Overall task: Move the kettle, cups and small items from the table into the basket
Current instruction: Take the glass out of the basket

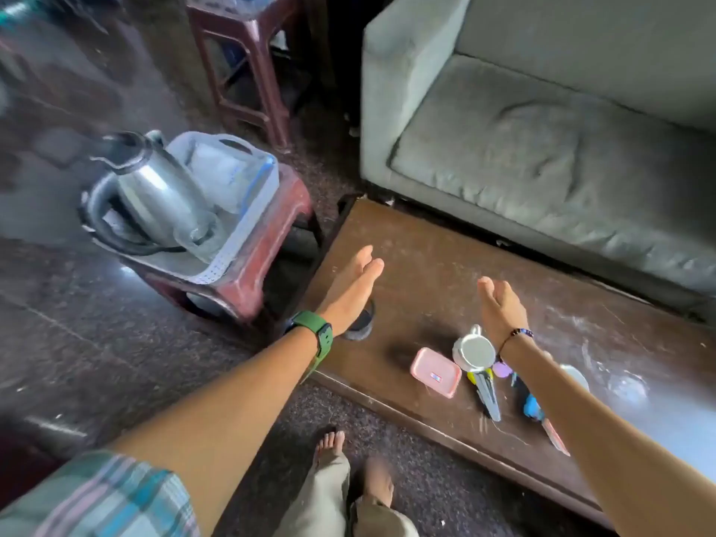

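Hovering flat-fingered, empty: left hand (354, 286) and right hand (499, 304) over the table (426, 250); sofa (542, 149) behind.

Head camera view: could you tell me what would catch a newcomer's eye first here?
The shiny steel kettle stands out at the left, already in the white basket on a red stool. Both empty hands, the left hand and right hand, are stretched open over the dark wooden table. Near its front edge lie a pink box and a white cup.
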A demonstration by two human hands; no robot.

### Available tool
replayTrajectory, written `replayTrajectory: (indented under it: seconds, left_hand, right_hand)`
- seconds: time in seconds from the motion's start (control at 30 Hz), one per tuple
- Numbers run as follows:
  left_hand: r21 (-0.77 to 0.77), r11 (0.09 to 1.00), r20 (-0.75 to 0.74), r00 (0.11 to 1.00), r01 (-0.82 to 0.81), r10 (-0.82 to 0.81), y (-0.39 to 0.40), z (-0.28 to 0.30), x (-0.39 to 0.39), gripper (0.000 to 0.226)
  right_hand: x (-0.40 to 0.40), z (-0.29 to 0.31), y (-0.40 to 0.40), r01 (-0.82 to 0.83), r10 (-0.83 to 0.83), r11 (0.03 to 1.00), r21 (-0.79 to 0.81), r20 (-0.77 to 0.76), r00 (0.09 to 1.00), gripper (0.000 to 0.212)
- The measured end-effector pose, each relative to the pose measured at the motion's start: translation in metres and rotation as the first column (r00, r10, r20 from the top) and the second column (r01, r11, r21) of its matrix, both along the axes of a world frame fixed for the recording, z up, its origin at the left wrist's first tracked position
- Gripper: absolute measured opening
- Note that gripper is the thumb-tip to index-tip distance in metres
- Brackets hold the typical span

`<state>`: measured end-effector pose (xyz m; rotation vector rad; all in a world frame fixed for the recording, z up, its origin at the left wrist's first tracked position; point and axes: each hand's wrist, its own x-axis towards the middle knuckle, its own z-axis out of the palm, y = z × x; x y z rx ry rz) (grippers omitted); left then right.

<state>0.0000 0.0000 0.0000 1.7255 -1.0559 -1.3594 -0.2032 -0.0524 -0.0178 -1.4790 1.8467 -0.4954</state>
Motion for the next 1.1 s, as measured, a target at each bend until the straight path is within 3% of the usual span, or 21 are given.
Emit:
replayTrajectory:
  seconds: [0.23, 0.47, 0.63, 0.77, 0.87, 1.0, 1.1]
  left_hand:
    - [-0.024, 0.957, 0.037, 0.957, -0.288, 0.288, 0.024, 0.002, 0.111, 0.053]
    - [-0.045, 0.864, 0.113, 0.857, -0.501, 0.503, 0.048, -0.010, 0.228, 0.051]
    - [0.029, 0.879, 0.174, 0.869, -0.476, 0.464, 0.049, -0.037, 0.284, 0.068]
    - [0.113, 0.907, 0.309, 0.882, -0.406, 0.356, 0.030, -0.064, 0.309, 0.081]
    - [0.142, 0.924, 0.324, 0.898, -0.356, 0.296, 0.016, -0.081, 0.318, 0.087]
    - [0.108, 0.952, 0.335, 0.912, -0.286, 0.236, 0.005, -0.090, 0.320, 0.071]
    - [0.103, 0.954, 0.261, 0.934, -0.281, 0.246, 0.005, -0.094, 0.318, 0.070]
  right_hand:
    - [0.123, -0.002, -0.025, -0.252, 0.251, 0.966, 0.049, 0.037, 0.967, 0.032]
    - [0.274, -0.005, -0.031, -0.456, 0.452, 0.888, 0.063, 0.077, 0.889, 0.039]
    - [0.362, -0.023, -0.042, -0.624, 0.625, 0.776, 0.093, 0.023, 0.780, 0.050]
    - [0.404, -0.042, -0.050, -0.790, 0.798, 0.600, 0.127, -0.029, 0.602, 0.082]
    - [0.422, -0.059, -0.056, -0.860, 0.875, 0.483, 0.162, -0.100, 0.473, 0.093]
    - [0.431, -0.074, -0.063, -0.893, 0.922, 0.386, 0.231, -0.136, 0.363, 0.106]
    - [0.432, -0.077, -0.065, -0.914, 0.933, 0.356, 0.193, -0.134, 0.335, 0.101]
